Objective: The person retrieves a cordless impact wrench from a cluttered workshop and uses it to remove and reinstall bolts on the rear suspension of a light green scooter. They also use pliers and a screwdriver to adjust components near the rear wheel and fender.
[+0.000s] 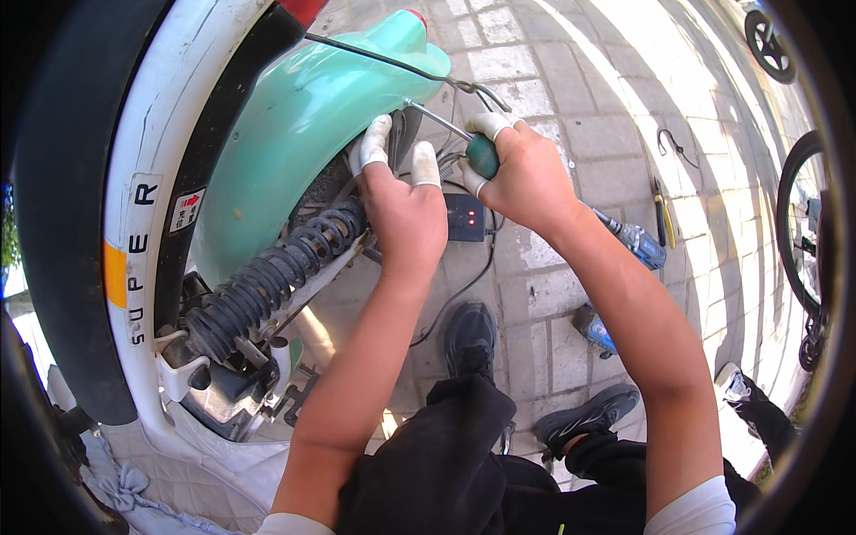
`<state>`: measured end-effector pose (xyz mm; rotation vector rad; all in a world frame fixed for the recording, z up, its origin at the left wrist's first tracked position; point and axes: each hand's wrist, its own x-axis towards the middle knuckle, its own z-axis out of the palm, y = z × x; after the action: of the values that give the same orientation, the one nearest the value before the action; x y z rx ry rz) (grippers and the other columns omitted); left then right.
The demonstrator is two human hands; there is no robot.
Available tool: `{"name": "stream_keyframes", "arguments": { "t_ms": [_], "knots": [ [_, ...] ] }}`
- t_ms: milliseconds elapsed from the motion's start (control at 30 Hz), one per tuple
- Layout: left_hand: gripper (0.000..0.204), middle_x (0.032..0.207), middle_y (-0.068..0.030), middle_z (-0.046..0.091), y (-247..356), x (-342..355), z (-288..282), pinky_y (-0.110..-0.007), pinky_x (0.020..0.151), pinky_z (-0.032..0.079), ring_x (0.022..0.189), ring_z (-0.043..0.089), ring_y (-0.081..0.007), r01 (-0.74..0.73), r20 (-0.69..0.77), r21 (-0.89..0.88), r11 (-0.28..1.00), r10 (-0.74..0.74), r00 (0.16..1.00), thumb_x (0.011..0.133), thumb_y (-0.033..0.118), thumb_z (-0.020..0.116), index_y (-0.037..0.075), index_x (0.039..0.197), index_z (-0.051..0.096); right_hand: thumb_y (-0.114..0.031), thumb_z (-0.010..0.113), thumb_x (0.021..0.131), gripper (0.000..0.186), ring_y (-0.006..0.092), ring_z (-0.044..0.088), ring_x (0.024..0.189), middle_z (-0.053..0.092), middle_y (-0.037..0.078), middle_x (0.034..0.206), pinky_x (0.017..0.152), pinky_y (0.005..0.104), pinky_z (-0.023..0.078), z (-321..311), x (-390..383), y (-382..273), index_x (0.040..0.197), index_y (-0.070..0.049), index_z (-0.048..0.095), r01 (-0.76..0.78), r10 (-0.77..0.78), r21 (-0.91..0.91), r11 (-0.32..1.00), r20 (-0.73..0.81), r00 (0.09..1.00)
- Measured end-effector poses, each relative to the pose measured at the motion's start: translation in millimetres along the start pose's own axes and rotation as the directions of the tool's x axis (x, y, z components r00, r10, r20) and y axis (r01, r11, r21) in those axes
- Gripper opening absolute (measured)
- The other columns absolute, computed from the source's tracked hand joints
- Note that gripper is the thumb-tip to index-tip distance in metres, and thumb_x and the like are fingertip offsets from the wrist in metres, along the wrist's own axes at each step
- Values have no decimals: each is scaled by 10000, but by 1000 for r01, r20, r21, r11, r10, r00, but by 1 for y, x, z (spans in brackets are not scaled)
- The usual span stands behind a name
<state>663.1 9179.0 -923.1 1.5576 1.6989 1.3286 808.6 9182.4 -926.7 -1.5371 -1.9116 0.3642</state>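
My right hand is closed around the green handle of a screwdriver. The shaft runs up and left, and its tip meets the lower edge of a mint-green fender. My left hand is at the fender's underside, beside the wheel, with its thumb upright and apart from the fingers. White finger covers sit on fingertips of both hands. A black cord with a metal hook at its end crosses over the fender. Below my left hand is a black coil-spring shock absorber. The wheel is mostly hidden.
The scooter's white body panel fills the left side. A black box with red lights trails a cable. On the paving lie a blue power tool, yellow-handled pliers and a black-and-blue object. Another person's shoe and a bicycle wheel are at right.
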Motion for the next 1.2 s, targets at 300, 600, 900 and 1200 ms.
{"name": "stream_keyframes", "arguments": {
  "t_ms": [300, 600, 900, 1200],
  "knots": [
    [447, 1303, -219, 539, -7, 21, 4, -355, 1069, 395, 1241, 529, -264, 221, 63, -276, 935, -212, 975, 914, -45, 545, -124, 1329, 399, -148, 714, 685, 283, 368, 638, 663, 618, 155, 751, 602, 456, 531, 4, 6, 9, 954, -107, 634, 55, -55, 16, 998, -30, 998],
    [425, 1280, -190, 561, -14, 26, 15, -342, 1027, 400, 1161, 545, -254, 131, 84, -150, 980, -119, 989, 867, -67, 519, -111, 1290, 506, -132, 724, 683, 298, 299, 643, 634, 665, 137, 744, 606, 402, 526, 7, 4, 5, 961, -46, 661, -113, 146, 386, 916, -56, 988],
    [438, 1256, -192, 572, -18, 26, 17, -345, 1024, 399, 1137, 555, -256, 111, 66, -198, 974, -100, 993, 845, -65, 516, -120, 1279, 506, -106, 763, 698, 273, 134, 561, 570, 632, 73, 740, 473, 257, 418, -6, 15, 3, 932, -10, 660, -672, 388, 739, 51, 605, 695],
    [451, 1309, -206, 544, -20, 24, 14, -348, 1042, 394, 1185, 536, -254, 107, 82, -157, 982, -95, 992, 871, -61, 516, -117, 1317, 480, -165, 785, 690, 441, 279, 644, 703, 629, 136, 767, 617, 408, 533, -1, -1, -3, 1084, -33, 633, -3, 30, 176, 984, -154, 988]
  ]
}}
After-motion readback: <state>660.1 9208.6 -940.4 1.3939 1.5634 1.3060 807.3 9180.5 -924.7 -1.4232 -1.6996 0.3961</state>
